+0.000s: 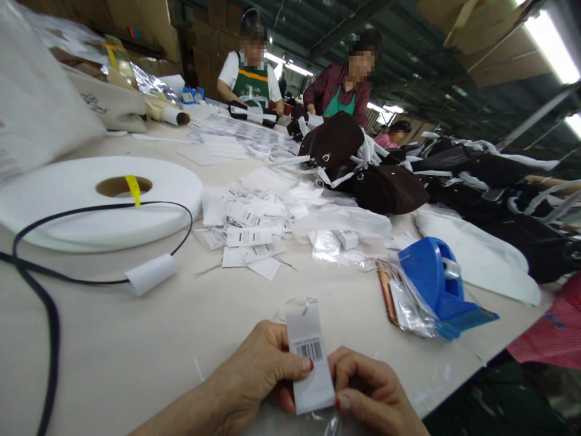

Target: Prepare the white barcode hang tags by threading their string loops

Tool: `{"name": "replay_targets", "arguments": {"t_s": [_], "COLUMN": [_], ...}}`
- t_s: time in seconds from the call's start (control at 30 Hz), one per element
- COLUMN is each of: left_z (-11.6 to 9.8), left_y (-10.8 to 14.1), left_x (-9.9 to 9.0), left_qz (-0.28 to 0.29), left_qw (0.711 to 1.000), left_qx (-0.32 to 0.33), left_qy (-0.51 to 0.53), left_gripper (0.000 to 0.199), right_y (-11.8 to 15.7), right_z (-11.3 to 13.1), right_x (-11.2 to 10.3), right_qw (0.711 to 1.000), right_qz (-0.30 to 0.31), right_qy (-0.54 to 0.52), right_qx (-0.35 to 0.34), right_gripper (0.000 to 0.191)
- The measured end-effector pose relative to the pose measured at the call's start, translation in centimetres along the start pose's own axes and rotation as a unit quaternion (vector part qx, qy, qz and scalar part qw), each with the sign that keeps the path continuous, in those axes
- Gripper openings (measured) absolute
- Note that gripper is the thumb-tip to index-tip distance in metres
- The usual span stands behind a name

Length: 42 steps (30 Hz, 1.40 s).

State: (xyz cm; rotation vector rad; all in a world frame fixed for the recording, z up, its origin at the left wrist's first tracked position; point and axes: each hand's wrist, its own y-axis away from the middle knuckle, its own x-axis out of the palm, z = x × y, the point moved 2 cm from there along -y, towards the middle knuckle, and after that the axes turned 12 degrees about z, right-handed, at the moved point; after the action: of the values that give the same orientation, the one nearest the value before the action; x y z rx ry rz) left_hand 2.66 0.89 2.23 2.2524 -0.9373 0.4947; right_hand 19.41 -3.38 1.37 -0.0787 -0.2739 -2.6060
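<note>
Both hands meet low at the near edge of the table (149, 357), pinched on one white barcode tag (312, 363).

- Your left hand (258, 375): fingers curled, thumb pressed onto the tag's left edge just beside the printed barcode. Closed on the tag, not loosely resting.
- Your right hand (370, 390): thumb on the tag's lower right edge, the other fingers folded under. Also closed on the tag.
- Tag position: upright between your two thumbs, barcode facing you, top end free above your fingers. A thin clear loop (297, 306) sits at its top; whether it is threaded through the tag, I cannot tell.
- Clear film (329, 424) shows under the tag's lower end, below your hands. Likely a small sleeve, but too little of it shows to be sure.

Handling judgement: the tag looks very light and thin, stiff enough to stand up but easy to crease. Hold it by the side edges, as you do now, and keep thumbs off the barcode print. The film looks slick and floppy; it probably needs a pinch at an edge.

Around your hands:
- Beyond them, further up the table: a loose heap of similar tags (254, 227).
- To the right of your right hand: a blue tape dispenser (436, 284), with crinkled clear bags (408, 306) against it.
- To the left of your left hand: a black cord (49, 315) and, further off, a wide white roll (100, 200).
- Far across the table: two co-workers (249, 72) handling dark bags (363, 163).
</note>
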Motion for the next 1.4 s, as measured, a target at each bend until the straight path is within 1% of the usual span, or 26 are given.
{"name": "replay_targets", "arguments": {"t_s": [0.23, 0.47, 0.63, 0.7, 0.77, 0.83, 0.9, 1.0, 1.07, 1.17, 1.27, 1.33, 1.4], "left_z": [0.2, 0.3, 0.3, 0.5, 0.6, 0.7, 0.6, 0.5, 0.5, 0.5, 0.5, 0.3, 0.1], "left_y": [0.0, -0.1, -0.3, -0.3, -0.3, -0.2, -0.2, -0.2, -0.2, -0.2, -0.1, -0.1, -0.2], "left_x": [-0.2, 0.0, -0.4, -0.5, -0.5, -0.4, -0.3, -0.1, -0.1, -0.1, 0.0, 0.0, 0.0], "left_qz": [0.02, 0.014, 0.016, 0.019, 0.023, 0.024, 0.021, 0.01, 0.008, 0.01, 0.003, -0.014, -0.038], "left_qw": [1.0, 0.999, 0.999, 0.999, 0.999, 0.999, 0.999, 0.999, 0.999, 1.0, 1.0, 1.0, 0.999], "left_qx": [0.004, 0.006, 0.008, 0.006, 0.009, 0.016, 0.018, 0.012, 0.012, 0.012, 0.015, 0.021, 0.026], "left_qy": [-0.006, -0.032, -0.037, -0.045, -0.037, -0.025, -0.023, -0.035, -0.039, -0.026, -0.013, -0.007, 0.004], "left_gripper": [0.017, 0.016, 0.014, 0.013, 0.012, 0.012, 0.013, 0.016, 0.016, 0.016, 0.018, 0.018, 0.017], "right_y": [0.0, -0.1, 0.0, 0.0, 0.1, 0.1, 0.2, 0.2, 0.0, -0.3, -0.4, -0.4, -0.4], "right_z": [-0.2, -0.2, -0.6, -0.6, -0.3, 0.1, 0.6, 1.0, 0.9, 0.7, 0.3, 0.0, -0.4], "right_x": [0.1, 0.8, 0.7, 0.6, 0.6, 0.7, 1.0, 1.4, 1.7, 2.0, 2.0, 2.1, 2.2], "right_qw": [1.0, 0.997, 0.998, 0.998, 0.995, 0.983, 0.965, 0.939, 0.934, 0.94, 0.95, 0.965, 0.98], "right_qz": [-0.01, -0.05, -0.05, -0.054, -0.056, -0.066, -0.095, -0.141, -0.143, -0.142, -0.161, -0.172, -0.177], "right_qy": [-0.003, -0.046, -0.033, 0.005, 0.08, 0.166, 0.235, 0.291, 0.3, 0.276, 0.231, 0.162, 0.054], "right_qx": [-0.019, -0.037, -0.032, -0.029, -0.026, -0.036, -0.066, -0.114, -0.129, -0.142, -0.138, -0.11, -0.067], "right_gripper": [0.012, 0.014, 0.018, 0.017, 0.014, 0.012, 0.009, 0.007, 0.007, 0.009, 0.01, 0.011, 0.014]}}
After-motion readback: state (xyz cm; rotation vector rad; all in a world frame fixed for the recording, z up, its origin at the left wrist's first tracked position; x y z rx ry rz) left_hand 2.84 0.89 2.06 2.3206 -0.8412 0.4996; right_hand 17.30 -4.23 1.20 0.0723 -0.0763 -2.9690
